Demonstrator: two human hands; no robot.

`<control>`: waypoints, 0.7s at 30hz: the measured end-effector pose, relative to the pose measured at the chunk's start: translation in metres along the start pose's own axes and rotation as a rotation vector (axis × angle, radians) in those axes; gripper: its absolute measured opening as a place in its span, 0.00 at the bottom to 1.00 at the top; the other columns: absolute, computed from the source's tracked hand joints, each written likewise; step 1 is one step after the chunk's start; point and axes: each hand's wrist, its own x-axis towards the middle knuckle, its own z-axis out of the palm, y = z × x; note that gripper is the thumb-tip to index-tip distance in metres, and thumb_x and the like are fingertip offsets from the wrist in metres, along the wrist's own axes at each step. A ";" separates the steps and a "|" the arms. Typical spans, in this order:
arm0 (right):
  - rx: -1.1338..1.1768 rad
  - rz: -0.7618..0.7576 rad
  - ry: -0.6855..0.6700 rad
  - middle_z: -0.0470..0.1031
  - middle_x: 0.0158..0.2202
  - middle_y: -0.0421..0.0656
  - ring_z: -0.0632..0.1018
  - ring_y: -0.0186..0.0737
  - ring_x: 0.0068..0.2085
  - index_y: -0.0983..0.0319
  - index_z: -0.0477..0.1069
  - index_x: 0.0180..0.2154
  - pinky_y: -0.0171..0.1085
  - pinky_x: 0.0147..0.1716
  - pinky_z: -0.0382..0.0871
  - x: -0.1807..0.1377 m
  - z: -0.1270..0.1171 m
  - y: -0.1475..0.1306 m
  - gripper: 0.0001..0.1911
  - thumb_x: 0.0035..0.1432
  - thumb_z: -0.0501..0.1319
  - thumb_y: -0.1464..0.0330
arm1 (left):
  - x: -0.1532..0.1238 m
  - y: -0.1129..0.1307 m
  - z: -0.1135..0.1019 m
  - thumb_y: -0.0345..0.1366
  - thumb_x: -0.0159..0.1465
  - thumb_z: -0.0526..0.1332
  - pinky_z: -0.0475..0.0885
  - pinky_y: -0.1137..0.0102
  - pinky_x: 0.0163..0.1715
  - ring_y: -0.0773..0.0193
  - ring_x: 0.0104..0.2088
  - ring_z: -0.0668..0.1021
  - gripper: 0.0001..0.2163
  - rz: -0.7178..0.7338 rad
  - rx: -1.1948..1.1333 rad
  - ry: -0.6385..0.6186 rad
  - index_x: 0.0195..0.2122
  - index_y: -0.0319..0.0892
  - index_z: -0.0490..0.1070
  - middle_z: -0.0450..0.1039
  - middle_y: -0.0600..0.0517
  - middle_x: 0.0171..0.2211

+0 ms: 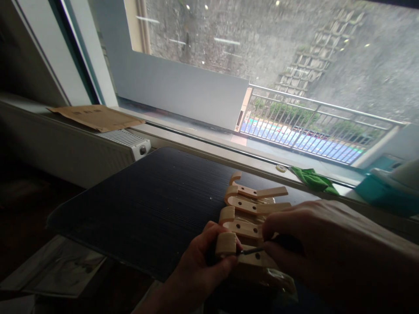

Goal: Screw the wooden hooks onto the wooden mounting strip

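Several pale wooden hooks with curled ends stand in a row at the right of the dark table; the far ones (242,200) each show two dark holes or screw heads. My left hand (199,261) pinches the curled end of the nearest wooden hook (225,244). Closed around a dark handle, my right hand (307,231) holds a screwdriver (250,250). Its thin metal shaft points left, and the tip meets the nearest hook beside my left fingertips. Part of that hook and most of the handle are hidden by my hands. Clear plastic wrapping (281,281) lies under the row.
The black tabletop (140,209) reaches to the window sill. A green cloth (314,179), a small tape roll (280,168) and a teal container (386,192) sit along the sill. A brown envelope (98,117) rests on the white radiator (98,152). Papers (55,266) lie below the table's left edge.
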 end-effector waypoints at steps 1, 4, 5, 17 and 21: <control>0.006 0.001 -0.003 0.67 0.18 0.34 0.60 0.28 0.20 0.59 0.68 0.20 0.35 0.20 0.44 0.000 0.000 0.000 0.13 0.56 0.56 0.68 | 0.000 0.000 0.000 0.31 0.58 0.61 0.67 0.72 0.39 0.62 0.38 0.71 0.05 -0.002 -0.004 -0.002 0.36 0.42 0.71 0.68 0.51 0.37; 0.022 0.001 0.008 0.68 0.19 0.34 0.61 0.28 0.21 0.59 0.67 0.20 0.35 0.20 0.45 0.000 0.000 -0.002 0.13 0.57 0.56 0.68 | 0.001 -0.001 0.000 0.31 0.58 0.61 0.67 0.71 0.39 0.62 0.39 0.71 0.05 0.009 -0.009 -0.008 0.36 0.42 0.71 0.68 0.51 0.37; 0.027 -0.003 0.024 0.68 0.20 0.34 0.61 0.28 0.21 0.59 0.67 0.20 0.35 0.20 0.45 0.000 0.000 -0.003 0.13 0.57 0.56 0.68 | 0.001 -0.001 0.001 0.31 0.58 0.61 0.67 0.71 0.40 0.61 0.39 0.72 0.06 0.012 -0.005 -0.005 0.37 0.42 0.72 0.68 0.51 0.37; 0.052 -0.111 0.016 0.66 0.19 0.33 0.59 0.27 0.20 0.61 0.64 0.20 0.33 0.20 0.47 0.011 -0.004 -0.010 0.13 0.56 0.55 0.70 | 0.002 -0.003 0.002 0.30 0.56 0.62 0.67 0.69 0.42 0.60 0.40 0.71 0.08 0.006 -0.013 0.020 0.38 0.43 0.73 0.68 0.52 0.37; 0.035 -0.096 -0.008 0.65 0.19 0.34 0.59 0.27 0.19 0.61 0.63 0.19 0.33 0.20 0.46 0.014 -0.005 -0.011 0.14 0.56 0.55 0.70 | 0.005 -0.001 0.008 0.30 0.54 0.64 0.67 0.70 0.40 0.62 0.38 0.71 0.05 -0.010 -0.027 0.083 0.33 0.42 0.73 0.66 0.53 0.35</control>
